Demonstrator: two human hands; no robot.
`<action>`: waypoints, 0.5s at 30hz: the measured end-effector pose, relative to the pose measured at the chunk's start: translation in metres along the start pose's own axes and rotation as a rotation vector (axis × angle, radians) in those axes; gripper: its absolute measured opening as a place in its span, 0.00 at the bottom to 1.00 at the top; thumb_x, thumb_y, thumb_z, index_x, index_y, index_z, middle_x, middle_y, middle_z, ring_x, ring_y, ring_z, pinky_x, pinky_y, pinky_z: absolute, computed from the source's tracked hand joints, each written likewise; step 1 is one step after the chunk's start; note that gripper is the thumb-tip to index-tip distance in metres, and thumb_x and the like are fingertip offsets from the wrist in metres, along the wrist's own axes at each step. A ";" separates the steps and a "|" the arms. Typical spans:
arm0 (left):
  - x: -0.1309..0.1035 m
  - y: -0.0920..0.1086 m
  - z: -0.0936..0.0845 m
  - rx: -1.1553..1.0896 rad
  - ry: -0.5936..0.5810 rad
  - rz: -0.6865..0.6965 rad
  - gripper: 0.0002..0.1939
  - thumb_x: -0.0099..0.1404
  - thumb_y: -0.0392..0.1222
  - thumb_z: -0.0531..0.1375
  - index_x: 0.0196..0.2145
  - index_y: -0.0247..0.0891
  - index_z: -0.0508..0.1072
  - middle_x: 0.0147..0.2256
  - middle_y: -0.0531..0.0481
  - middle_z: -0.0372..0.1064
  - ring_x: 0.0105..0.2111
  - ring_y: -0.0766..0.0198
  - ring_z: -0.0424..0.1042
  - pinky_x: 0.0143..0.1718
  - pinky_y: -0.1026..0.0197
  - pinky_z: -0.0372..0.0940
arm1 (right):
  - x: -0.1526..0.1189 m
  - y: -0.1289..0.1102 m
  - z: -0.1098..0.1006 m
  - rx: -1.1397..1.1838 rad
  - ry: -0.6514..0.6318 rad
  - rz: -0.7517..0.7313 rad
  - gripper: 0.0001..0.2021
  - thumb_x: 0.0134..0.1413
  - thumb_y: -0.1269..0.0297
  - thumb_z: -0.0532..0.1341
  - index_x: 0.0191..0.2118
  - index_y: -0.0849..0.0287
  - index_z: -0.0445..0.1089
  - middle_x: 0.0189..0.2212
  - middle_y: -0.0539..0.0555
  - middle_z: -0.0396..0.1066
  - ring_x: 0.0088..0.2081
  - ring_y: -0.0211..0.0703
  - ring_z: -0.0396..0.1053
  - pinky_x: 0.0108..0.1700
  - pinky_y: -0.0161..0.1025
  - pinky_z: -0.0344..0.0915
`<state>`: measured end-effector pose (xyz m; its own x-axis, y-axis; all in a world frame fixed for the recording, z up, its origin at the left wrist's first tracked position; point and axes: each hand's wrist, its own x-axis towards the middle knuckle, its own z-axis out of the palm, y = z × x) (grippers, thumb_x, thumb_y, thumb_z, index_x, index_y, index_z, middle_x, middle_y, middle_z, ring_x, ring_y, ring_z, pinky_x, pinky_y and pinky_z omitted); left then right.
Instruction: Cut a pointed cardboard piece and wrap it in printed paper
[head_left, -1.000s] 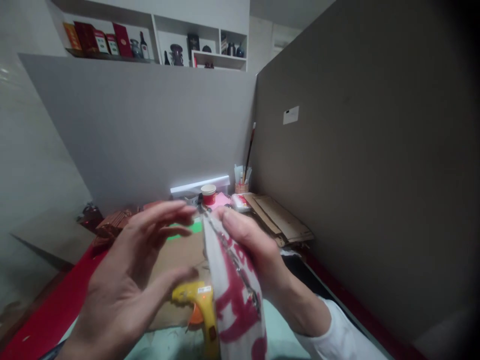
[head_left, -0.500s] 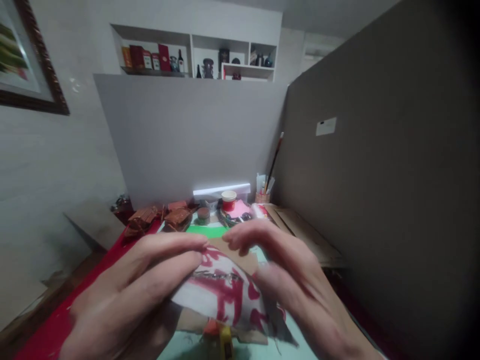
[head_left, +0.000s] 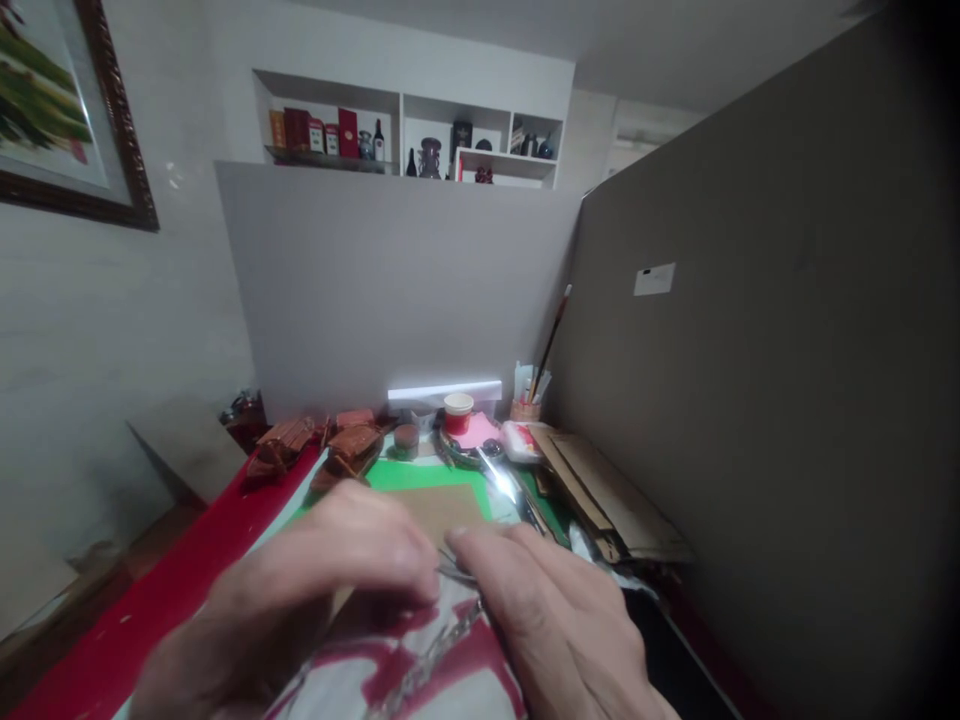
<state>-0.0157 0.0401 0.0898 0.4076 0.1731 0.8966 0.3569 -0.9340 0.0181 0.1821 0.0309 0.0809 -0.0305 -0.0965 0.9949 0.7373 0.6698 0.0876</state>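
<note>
Low in the head view is a white, cloth-like piece (head_left: pixel 457 675) with dark red markings and a thin silvery strip running slantwise across it. My left hand (head_left: pixel 322 560) is at its far left edge, with fingers curled and closed on it; the fingertips are blurred. My right hand (head_left: pixel 555 610) lies along the right side of the piece, its thumb and fingers pressed against the edge near the silvery strip. The two hands are close together at the far end. The piece's near part runs out of the bottom of the view.
Beyond the hands lie brown cardboard (head_left: pixel 442 505) and a green sheet (head_left: pixel 390 475). A red and white paper cup (head_left: pixel 458 413) stands near a pink sheet (head_left: pixel 476 432). Brown wrapped bundles (head_left: pixel 356 445) are at left, stacked cardboard (head_left: pixel 600 490) at right. Grey panels (head_left: pixel 405 280) enclose the table.
The marked piece has turned, its silvery strip going from level to slanted, and it sits lower and nearer. My left fingers have curled; my right hand has come down onto the piece.
</note>
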 end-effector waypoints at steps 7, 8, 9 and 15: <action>-0.015 0.020 0.031 0.045 0.366 -0.057 0.16 0.66 0.37 0.58 0.50 0.46 0.77 0.40 0.51 0.75 0.37 0.54 0.76 0.35 0.50 0.79 | -0.006 -0.011 0.005 -0.049 0.047 0.101 0.10 0.57 0.78 0.51 0.36 0.62 0.68 0.29 0.52 0.78 0.25 0.38 0.75 0.29 0.35 0.66; -0.019 0.023 0.036 0.103 0.430 -0.064 0.16 0.67 0.40 0.59 0.51 0.49 0.77 0.41 0.54 0.76 0.35 0.56 0.75 0.35 0.50 0.78 | -0.007 -0.013 0.005 -0.054 0.054 0.135 0.11 0.55 0.81 0.51 0.35 0.61 0.66 0.28 0.50 0.77 0.23 0.36 0.74 0.28 0.34 0.66; -0.022 0.025 0.038 0.157 0.463 -0.057 0.16 0.67 0.42 0.60 0.52 0.52 0.76 0.40 0.57 0.77 0.33 0.58 0.75 0.35 0.52 0.78 | -0.008 -0.014 0.004 -0.050 0.057 0.155 0.12 0.52 0.83 0.51 0.35 0.60 0.65 0.27 0.48 0.77 0.22 0.34 0.73 0.28 0.32 0.65; -0.021 0.008 0.011 0.369 0.109 0.375 0.04 0.64 0.44 0.63 0.35 0.51 0.80 0.44 0.63 0.80 0.30 0.66 0.77 0.37 0.63 0.80 | -0.007 -0.012 0.003 -0.020 0.079 0.132 0.11 0.57 0.80 0.54 0.32 0.55 0.65 0.22 0.45 0.75 0.16 0.36 0.70 0.19 0.34 0.61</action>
<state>-0.0121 0.0321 0.0663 0.4810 -0.2035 0.8528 0.4829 -0.7503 -0.4514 0.1715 0.0259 0.0729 0.1203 -0.0666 0.9905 0.7444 0.6661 -0.0456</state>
